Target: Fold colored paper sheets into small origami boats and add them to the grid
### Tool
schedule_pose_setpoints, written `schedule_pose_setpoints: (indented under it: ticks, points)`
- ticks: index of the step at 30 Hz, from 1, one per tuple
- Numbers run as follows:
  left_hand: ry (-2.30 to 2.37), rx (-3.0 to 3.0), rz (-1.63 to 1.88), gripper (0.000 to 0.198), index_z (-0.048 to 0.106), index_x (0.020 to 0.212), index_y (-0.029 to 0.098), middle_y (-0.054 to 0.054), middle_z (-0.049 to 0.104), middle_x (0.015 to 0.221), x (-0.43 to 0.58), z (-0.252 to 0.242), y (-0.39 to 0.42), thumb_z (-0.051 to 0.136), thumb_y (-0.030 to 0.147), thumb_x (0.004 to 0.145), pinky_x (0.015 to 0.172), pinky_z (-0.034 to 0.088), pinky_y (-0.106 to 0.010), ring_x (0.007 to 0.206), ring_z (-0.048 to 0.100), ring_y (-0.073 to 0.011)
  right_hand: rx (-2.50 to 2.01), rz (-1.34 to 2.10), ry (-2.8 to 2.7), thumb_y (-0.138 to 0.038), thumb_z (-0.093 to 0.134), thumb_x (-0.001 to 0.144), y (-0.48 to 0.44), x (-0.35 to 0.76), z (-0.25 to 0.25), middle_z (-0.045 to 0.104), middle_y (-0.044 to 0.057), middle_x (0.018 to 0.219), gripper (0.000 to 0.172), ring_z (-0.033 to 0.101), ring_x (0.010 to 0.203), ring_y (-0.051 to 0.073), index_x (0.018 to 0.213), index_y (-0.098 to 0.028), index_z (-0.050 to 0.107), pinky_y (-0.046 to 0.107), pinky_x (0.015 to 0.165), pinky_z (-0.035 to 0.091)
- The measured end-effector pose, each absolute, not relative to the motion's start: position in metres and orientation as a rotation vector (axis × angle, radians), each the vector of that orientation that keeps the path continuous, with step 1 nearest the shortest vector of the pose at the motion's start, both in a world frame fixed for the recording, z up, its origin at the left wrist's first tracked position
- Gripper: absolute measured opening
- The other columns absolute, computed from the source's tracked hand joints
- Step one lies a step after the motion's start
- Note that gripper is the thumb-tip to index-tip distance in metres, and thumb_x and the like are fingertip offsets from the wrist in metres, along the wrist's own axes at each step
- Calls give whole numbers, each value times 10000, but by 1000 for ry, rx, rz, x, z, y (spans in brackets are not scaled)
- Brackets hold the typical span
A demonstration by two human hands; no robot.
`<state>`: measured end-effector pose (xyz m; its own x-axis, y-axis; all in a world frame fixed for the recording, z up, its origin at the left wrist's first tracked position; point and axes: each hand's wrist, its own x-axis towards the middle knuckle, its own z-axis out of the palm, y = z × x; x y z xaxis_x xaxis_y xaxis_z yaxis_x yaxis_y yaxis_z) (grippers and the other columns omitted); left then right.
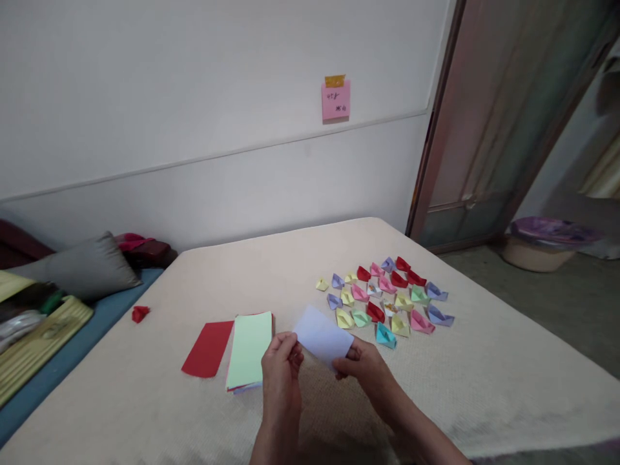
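A pale lavender sheet of paper [322, 334] is held up between my two hands, tilted, above the cream-covered surface. At its left corner, my left hand [283, 358] pinches the edge between thumb and fingers. My right hand [359, 360] grips the lower right corner, thumb on top. Just left of my left hand lies a stack of coloured paper [250, 349], pale green on top, with red and lavender edges showing beneath. Beside that stack rests a red sheet [208, 349]. Beyond my right hand, several small folded paper boats [374, 312] stand in loose rows, in many colours.
A crumpled red paper piece [140, 314] lies at the left. Past the left edge are a grey cushion [82, 268] and a bamboo mat [43, 342]. A pink note [336, 101] is taped to the wall. A lined bin [540, 248] stands on the floor at right.
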<state>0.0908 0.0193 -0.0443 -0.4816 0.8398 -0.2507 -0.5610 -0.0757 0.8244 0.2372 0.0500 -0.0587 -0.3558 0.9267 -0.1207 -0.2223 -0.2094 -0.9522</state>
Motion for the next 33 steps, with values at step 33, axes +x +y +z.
schedule_pose_setpoints:
  ticks: [33]
  points:
    - [1148, 356, 1736, 190, 584, 666, 146, 43, 494, 602, 91, -42, 19, 735, 261, 658, 495, 379, -159, 527, 459, -53, -979, 1694, -1172, -121, 595, 532, 51, 236, -60, 585, -44, 499, 182, 491, 464, 116, 703, -152, 649, 241, 476, 393]
